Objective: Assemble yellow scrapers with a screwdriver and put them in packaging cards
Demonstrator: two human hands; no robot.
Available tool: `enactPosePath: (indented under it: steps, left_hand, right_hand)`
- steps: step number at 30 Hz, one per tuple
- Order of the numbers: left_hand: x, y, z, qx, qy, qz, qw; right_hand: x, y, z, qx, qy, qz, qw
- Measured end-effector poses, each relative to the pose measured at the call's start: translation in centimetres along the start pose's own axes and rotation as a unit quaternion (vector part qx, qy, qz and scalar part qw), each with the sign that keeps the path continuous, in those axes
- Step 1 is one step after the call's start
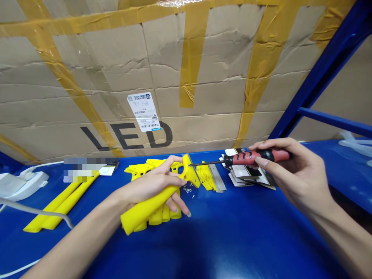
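My left hand (157,180) is closed around a yellow plastic scraper (152,204), its round handle slanting down to the left. A thin metal blade edge shows along the scraper's head, with a screw in the head. In my right hand (302,178) is a screwdriver (247,158) with a red and black grip, held level between thumb and fingers. Its shaft points left, and the tip meets the upper part of the scraper's head; exact seating in a screw cannot be made out. Below the head, several small screws and nuts (188,189) lie on the blue surface.
More yellow handles (155,219) lie behind my left hand. Yellow head pieces (205,177) and metal blades (217,178) sit beside printed cards (247,176). Two yellow scrapers (64,205) and a white cable (37,209) are at left. A large taped carton (217,77) stands behind, beside a blue rack post (319,69).
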State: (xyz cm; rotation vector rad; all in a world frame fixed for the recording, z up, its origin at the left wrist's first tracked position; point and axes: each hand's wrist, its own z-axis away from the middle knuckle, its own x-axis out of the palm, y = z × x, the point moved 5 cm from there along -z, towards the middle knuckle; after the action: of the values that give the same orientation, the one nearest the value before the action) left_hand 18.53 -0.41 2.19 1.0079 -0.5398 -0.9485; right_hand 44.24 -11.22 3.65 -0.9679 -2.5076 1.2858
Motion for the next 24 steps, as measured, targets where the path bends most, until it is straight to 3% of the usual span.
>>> enactPosePath:
  steps: [5, 8, 11, 15, 19, 24]
  left_hand:
    - [0.3, 0.2, 0.0, 0.005, 0.041, -0.021, 0.999]
    - [0.3, 0.4, 0.1, 0.013, 0.072, -0.045, 0.996]
    - [0.1, 0.4, 0.1, 0.021, 0.077, -0.06, 0.995]
    - [0.0, 0.3, 0.1, 0.022, 0.067, -0.064, 0.995]
    - [0.8, 0.3, 0.1, 0.023, 0.046, -0.071, 0.996]
    - [1.1, 0.1, 0.3, 0.009, 0.05, -0.073, 0.996]
  right_hand:
    - [0.6, -0.4, 0.3, 0.071, -0.012, 0.079, 0.994]
    - [0.8, -1.2, 0.4, 0.0, -0.032, 0.112, 0.993]
    - [1.0, -1.9, 0.6, -0.081, -0.071, 0.067, 0.992]
    - [1.2, -0.8, 0.7, 0.014, -0.105, 0.029, 0.994]
    - [0.6, -0.9, 0.5, -0.026, -0.043, -0.012, 0.999]
    - [0.6, -0.2, 0.3, 0.056, -0.064, -0.019, 0.996]
